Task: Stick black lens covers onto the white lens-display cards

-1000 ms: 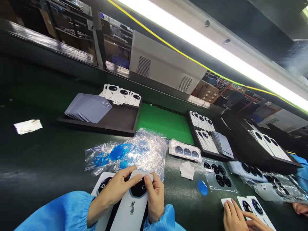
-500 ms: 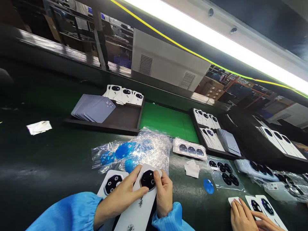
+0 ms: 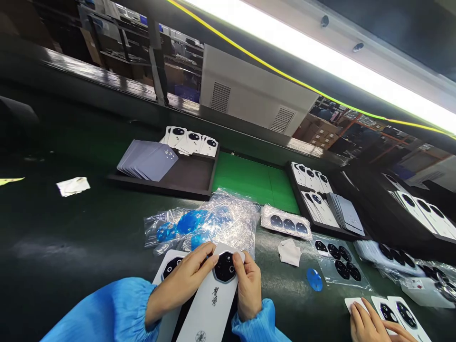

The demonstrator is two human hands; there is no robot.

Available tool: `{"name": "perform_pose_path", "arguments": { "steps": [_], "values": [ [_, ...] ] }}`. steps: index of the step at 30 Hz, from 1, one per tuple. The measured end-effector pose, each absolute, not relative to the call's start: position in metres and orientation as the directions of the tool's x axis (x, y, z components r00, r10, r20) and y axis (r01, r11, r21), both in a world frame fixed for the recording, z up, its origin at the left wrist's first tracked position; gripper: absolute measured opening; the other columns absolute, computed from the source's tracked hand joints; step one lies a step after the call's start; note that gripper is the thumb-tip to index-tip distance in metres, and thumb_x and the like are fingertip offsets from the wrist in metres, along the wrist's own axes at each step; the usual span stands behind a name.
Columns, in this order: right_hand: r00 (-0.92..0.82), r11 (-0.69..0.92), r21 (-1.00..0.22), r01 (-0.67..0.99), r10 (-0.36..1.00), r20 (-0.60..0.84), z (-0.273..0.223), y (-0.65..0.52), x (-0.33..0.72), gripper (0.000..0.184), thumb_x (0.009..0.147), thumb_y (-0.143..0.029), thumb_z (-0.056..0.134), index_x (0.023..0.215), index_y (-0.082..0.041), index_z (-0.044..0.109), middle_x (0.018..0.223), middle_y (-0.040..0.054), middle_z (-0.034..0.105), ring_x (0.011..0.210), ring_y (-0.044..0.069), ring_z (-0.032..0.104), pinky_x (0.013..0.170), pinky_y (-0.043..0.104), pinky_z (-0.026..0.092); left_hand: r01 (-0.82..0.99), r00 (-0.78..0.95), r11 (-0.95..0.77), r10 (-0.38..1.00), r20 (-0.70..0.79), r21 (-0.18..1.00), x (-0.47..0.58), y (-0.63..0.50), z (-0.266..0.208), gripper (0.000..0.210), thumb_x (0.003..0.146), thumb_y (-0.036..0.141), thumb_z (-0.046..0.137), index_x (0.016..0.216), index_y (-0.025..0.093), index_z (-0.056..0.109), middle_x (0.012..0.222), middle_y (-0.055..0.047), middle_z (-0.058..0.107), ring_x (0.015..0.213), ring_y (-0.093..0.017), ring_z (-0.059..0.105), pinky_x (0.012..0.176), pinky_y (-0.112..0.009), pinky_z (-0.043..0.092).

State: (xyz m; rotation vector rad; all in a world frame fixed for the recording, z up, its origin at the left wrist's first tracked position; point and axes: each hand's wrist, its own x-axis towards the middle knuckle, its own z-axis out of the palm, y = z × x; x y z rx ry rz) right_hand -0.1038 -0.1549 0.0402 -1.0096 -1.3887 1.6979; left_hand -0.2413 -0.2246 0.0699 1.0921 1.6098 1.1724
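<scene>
Left hand (image 3: 190,271), right hand (image 3: 248,285): fingers pinch white panel (image 3: 204,313); black lens plate (image 3: 223,272), dark script (image 3: 214,296), emblem (image 3: 200,336) perhaps round.

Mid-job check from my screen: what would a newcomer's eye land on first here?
Most likely the glaring white strip light, slanting across the top of the view towards the right edge. Next, at bottom centre, the flat white panel with a black octagonal patch and dark lettering, held by the left hand and right hand. Just beyond them, the shiny, crumpled clear plastic with vivid blue pieces stands out against the dark table.
</scene>
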Motion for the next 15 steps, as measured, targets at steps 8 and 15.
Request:
{"name": "perform_pose_path", "arguments": {
  "steps": [8,15],
  "values": [
    [-0.437,-0.045,-0.999,0.011,0.899,-0.045,0.044,-0.158,-0.108,0.055,0.071,-0.071,0.06,0.06,-0.02,0.044,0.058,-0.0055,0.037,0.055,0.01,0.032,0.052,0.023,0.033,0.223,-0.318,0.189,0.941,-0.112,0.956,-0.238,-0.219,0.053,0.039,0.081,0.058,0.04,0.07,0.022,0.048,0.074,-0.001,0.054,0.072,-0.019,0.052,0.066,-0.028,0.044],
    [-0.477,0.083,-0.993,0.086,0.879,0.032,0.045,-0.164,-0.108,0.054,0.078,-0.071,0.052,0.061,-0.02,0.046,0.058,-0.004,0.04,0.056,0.011,0.034,0.053,0.023,0.032,0.171,-0.256,0.198,0.955,-0.15,0.965,-0.239,-0.216,0.06,0.041,0.077,0.061,0.043,0.068,0.02,0.043,0.066,0.003,0.043,0.066,-0.016,0.042,0.061,-0.027,0.036]
  ]
}}
